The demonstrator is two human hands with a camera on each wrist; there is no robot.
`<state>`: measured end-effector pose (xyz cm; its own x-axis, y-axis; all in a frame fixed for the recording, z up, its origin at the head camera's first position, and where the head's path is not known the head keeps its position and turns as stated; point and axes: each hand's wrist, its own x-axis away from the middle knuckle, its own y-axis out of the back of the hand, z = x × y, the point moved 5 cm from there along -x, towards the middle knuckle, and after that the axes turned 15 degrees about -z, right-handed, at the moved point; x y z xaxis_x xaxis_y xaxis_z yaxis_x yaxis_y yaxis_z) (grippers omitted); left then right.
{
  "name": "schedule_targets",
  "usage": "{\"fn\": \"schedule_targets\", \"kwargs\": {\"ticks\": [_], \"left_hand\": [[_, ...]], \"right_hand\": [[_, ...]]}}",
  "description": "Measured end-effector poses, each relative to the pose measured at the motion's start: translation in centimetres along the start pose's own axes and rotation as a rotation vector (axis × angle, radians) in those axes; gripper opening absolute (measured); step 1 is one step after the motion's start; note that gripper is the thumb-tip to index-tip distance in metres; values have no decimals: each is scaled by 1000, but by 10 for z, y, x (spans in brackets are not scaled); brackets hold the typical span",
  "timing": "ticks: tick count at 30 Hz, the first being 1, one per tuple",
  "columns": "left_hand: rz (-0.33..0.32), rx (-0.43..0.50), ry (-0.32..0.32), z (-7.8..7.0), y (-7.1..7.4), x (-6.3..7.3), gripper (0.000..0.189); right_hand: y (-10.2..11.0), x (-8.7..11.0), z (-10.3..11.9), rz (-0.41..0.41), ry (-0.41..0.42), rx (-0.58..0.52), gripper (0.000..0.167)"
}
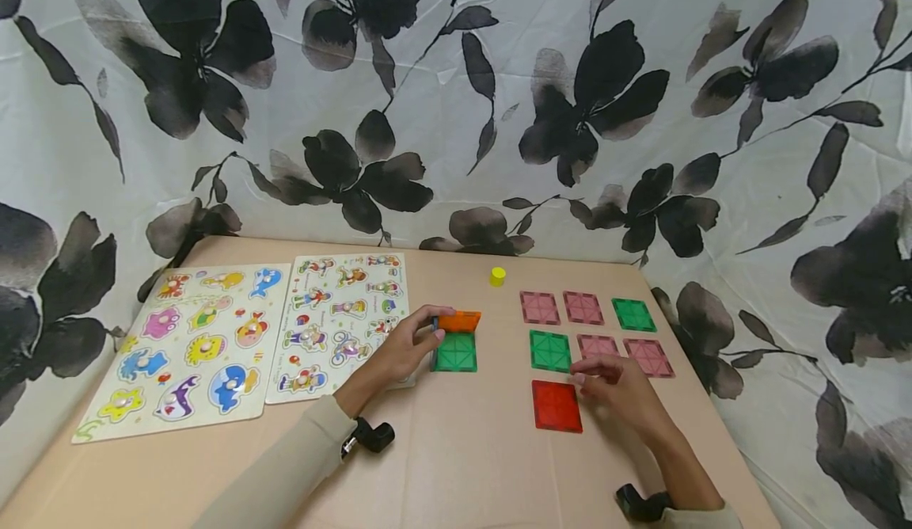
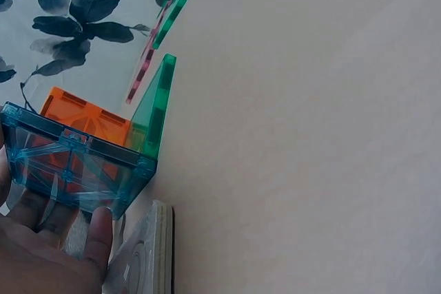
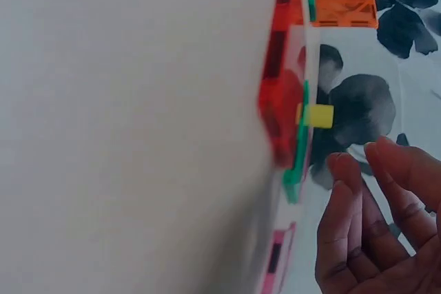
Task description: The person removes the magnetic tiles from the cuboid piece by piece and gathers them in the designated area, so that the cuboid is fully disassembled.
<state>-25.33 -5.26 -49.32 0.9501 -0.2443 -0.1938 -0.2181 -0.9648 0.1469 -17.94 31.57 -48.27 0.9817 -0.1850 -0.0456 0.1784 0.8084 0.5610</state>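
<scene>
My left hand (image 1: 399, 348) grips a clear blue magnetic tile (image 2: 76, 160) that stands on edge. An orange magnetic tile (image 1: 459, 321) stands upright against it at the back, and a green magnetic tile (image 1: 454, 352) lies flat in front of the orange one. My right hand (image 1: 621, 393) hovers at the right with loosely bent fingers; thumb and fingertips are apart with nothing between them in the right wrist view. Close to those fingertips lie a red magnetic tile (image 1: 557, 406) and a second green tile (image 1: 549, 350).
Several pink tiles (image 1: 539, 307) and another green tile (image 1: 633, 314) lie at the right. A small yellow cylinder (image 1: 497, 276) stands near the table's back edge. Two picture puzzle boards (image 1: 267, 386) cover the left side. Floral cloth (image 1: 470, 117) hangs behind the table.
</scene>
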Motion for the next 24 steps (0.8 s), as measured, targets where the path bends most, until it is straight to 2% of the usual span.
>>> {"fn": "schedule_targets", "kwargs": {"ticks": [7, 11, 18, 24], "left_hand": [[-13, -11, 9, 0, 1, -1, 38], [-7, -11, 10, 0, 0, 0, 38], [-8, 10, 26, 2, 0, 0, 35], [-10, 15, 42, 3, 0, 0, 34]], "right_hand": [[-20, -9, 29, 12, 130, 7, 21], [-40, -16, 47, 36, 169, -5, 22], [-80, -33, 81, 32, 259, 48, 25], [-111, -48, 102, 50, 317, -1, 22]]}}
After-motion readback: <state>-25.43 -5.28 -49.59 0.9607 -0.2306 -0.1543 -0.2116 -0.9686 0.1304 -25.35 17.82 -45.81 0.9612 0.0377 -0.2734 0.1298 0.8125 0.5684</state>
